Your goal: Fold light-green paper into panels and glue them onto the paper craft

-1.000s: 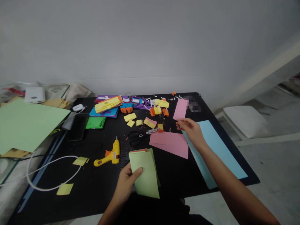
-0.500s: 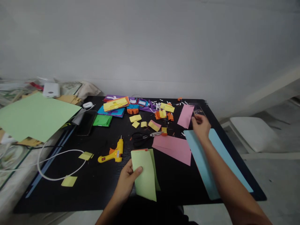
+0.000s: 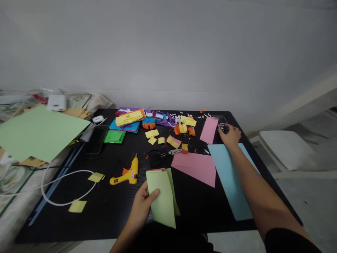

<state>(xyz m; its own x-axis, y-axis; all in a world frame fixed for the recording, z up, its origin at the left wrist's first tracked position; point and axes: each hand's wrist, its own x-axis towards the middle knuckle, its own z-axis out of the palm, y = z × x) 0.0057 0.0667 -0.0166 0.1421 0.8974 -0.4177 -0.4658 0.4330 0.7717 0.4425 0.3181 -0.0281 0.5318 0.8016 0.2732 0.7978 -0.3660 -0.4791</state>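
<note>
My left hand (image 3: pixel 143 202) is closed on a folded light green paper piece (image 3: pixel 160 202), its thumb flat on the front face. An orange edge shows at the paper's top, and a second green flap hangs behind it. At the far right of the table, my right hand (image 3: pixel 231 136) grips the near end of a phone (image 3: pixel 223 127) with thumb and fingers; the hand partly covers it. Left of that hand lies a pink paper strip (image 3: pixel 209 130). Below my right forearm is a light blue sheet (image 3: pixel 229 175). A larger pink paper (image 3: pixel 196 168) lies between my hands.
Black-handled scissors (image 3: pixel 163 154) and a yellow glue gun (image 3: pixel 129 173) lie mid-table. Yellow paper pieces (image 3: pixel 152 134), a green stack (image 3: pixel 115 136) and coloured bundles (image 3: pixel 130 118) sit farther back. A white cable (image 3: pixel 67 171) loops at left. A white stool (image 3: pixel 284 149) stands at right.
My right hand has moved slightly right and onto the phone, its fingers now spread around the phone's near end. My left hand keeps holding the folded green paper in nearly the same place.
</note>
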